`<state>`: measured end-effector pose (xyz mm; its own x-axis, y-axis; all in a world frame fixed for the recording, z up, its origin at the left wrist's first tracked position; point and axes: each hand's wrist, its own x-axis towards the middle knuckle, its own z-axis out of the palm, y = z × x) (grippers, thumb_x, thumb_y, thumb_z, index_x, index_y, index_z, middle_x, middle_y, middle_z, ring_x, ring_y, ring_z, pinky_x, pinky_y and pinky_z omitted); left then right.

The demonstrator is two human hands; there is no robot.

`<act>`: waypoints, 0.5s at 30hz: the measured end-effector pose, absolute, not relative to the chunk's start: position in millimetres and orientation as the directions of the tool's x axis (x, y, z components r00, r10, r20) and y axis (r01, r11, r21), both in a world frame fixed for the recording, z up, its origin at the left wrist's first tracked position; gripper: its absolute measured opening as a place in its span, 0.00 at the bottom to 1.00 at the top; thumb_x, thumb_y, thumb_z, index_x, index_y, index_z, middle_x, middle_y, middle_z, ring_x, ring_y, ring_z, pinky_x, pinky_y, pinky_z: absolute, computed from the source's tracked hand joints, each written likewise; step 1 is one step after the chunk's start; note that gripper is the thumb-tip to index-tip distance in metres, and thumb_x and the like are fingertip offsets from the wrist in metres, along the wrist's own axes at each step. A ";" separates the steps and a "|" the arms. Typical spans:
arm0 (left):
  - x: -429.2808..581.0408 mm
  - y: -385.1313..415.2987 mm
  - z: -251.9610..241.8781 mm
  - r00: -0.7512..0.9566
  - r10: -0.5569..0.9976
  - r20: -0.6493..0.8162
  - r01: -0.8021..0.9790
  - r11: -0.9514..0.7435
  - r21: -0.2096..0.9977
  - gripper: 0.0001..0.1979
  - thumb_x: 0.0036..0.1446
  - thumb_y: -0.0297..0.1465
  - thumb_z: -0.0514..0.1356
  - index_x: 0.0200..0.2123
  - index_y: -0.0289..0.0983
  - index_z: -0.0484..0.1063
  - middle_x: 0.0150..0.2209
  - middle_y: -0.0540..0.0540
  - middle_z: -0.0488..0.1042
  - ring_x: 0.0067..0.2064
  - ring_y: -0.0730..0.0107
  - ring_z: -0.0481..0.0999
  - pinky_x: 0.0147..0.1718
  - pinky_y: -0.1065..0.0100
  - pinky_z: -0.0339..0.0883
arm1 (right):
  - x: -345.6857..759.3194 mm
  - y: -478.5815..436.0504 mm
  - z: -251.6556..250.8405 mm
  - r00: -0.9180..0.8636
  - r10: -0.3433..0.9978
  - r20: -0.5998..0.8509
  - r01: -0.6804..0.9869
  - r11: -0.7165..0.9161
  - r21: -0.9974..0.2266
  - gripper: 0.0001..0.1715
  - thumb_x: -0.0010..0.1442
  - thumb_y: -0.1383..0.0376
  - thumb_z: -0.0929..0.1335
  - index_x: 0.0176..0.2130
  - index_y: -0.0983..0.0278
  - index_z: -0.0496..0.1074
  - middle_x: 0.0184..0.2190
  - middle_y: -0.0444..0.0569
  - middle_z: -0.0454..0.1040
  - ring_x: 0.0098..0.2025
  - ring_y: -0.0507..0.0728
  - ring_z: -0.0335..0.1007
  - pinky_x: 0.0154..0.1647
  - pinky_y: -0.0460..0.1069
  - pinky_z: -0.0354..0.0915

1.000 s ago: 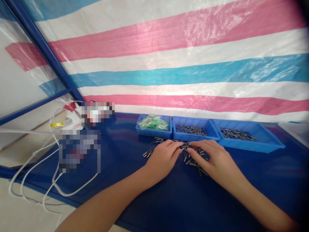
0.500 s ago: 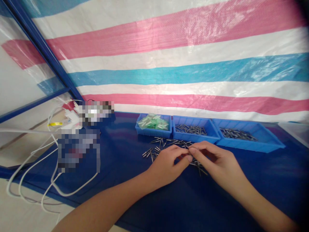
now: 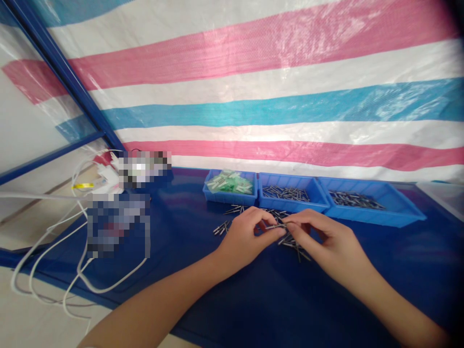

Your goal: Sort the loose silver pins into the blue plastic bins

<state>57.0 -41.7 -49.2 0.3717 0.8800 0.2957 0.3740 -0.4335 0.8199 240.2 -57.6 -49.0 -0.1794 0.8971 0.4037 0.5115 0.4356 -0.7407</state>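
Small grey metal pins (image 3: 232, 210) lie scattered on the dark blue mat (image 3: 188, 241) in front of three blue trays. My left hand (image 3: 246, 239) and my right hand (image 3: 326, 241) meet fingertip to fingertip above the pile. Both are closed in a pinch on a thin metal pin (image 3: 279, 226) held between them. The hands sit just off the mat, with more loose pins (image 3: 295, 244) under the right fingers.
Three blue trays stand in a row at the back: the left tray (image 3: 231, 195) holds green pieces, the middle tray (image 3: 290, 203) and right tray (image 3: 377, 215) hold metal pins. White cables (image 3: 72, 270) trail at the left. A striped plastic sheet (image 3: 253, 96) hangs behind.
One second ago both hands lay flat on the pin pile. They have since lifted and closed into pinches, fingertips together on one pin.
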 end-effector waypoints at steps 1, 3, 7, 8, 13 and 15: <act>56.6 -41.4 -48.7 0.360 0.881 0.305 0.375 -0.437 0.818 0.08 0.56 0.35 0.62 0.33 0.36 0.71 0.32 0.49 0.72 0.36 0.72 0.71 0.36 0.73 0.65 | 240.6 -57.3 -49.7 -0.185 0.901 0.392 0.513 0.429 -0.744 0.10 0.60 0.60 0.65 0.37 0.60 0.74 0.31 0.46 0.75 0.32 0.54 0.70 0.32 0.48 0.66; 55.8 -41.0 -47.1 0.358 0.879 0.315 0.380 -0.446 0.811 0.09 0.57 0.36 0.61 0.33 0.36 0.71 0.33 0.48 0.73 0.36 0.72 0.71 0.36 0.72 0.66 | 240.4 -56.9 -51.2 -0.209 0.906 0.368 0.512 0.422 -0.748 0.11 0.61 0.59 0.64 0.36 0.60 0.74 0.32 0.47 0.76 0.34 0.55 0.71 0.33 0.48 0.66; 54.1 -41.0 -45.3 0.410 0.852 0.325 0.455 -0.500 0.737 0.12 0.59 0.38 0.58 0.40 0.36 0.72 0.37 0.47 0.74 0.40 0.69 0.72 0.41 0.68 0.66 | 243.9 -54.9 -49.9 -0.214 0.913 0.347 0.518 0.408 -0.752 0.15 0.62 0.56 0.63 0.34 0.61 0.74 0.31 0.47 0.76 0.33 0.55 0.71 0.34 0.48 0.66; 53.3 -41.0 -45.8 0.426 0.842 0.331 0.494 -0.523 0.695 0.14 0.59 0.39 0.58 0.44 0.36 0.72 0.39 0.46 0.75 0.42 0.67 0.72 0.45 0.66 0.65 | 247.8 -53.4 -47.8 -0.178 0.917 0.357 0.536 0.394 -0.747 0.15 0.62 0.56 0.63 0.34 0.62 0.74 0.32 0.48 0.76 0.34 0.55 0.71 0.35 0.48 0.66; 47.8 -39.9 -54.5 0.532 0.792 0.301 0.690 -0.611 0.388 0.19 0.61 0.41 0.55 0.52 0.40 0.69 0.53 0.43 0.70 0.56 0.56 0.63 0.52 0.55 0.59 | 297.6 -36.2 -34.0 0.218 0.885 0.412 0.803 0.077 -0.591 0.16 0.56 0.54 0.65 0.34 0.62 0.75 0.31 0.50 0.77 0.34 0.59 0.72 0.34 0.50 0.62; 46.0 -38.7 -58.6 0.572 0.774 0.273 0.710 -0.633 0.308 0.16 0.62 0.40 0.54 0.49 0.43 0.72 0.56 0.46 0.68 0.58 0.56 0.60 0.53 0.54 0.58 | 327.2 -26.5 -34.5 0.313 0.848 0.427 0.893 -0.110 -0.437 0.15 0.55 0.54 0.65 0.32 0.62 0.75 0.26 0.50 0.74 0.29 0.59 0.71 0.29 0.51 0.59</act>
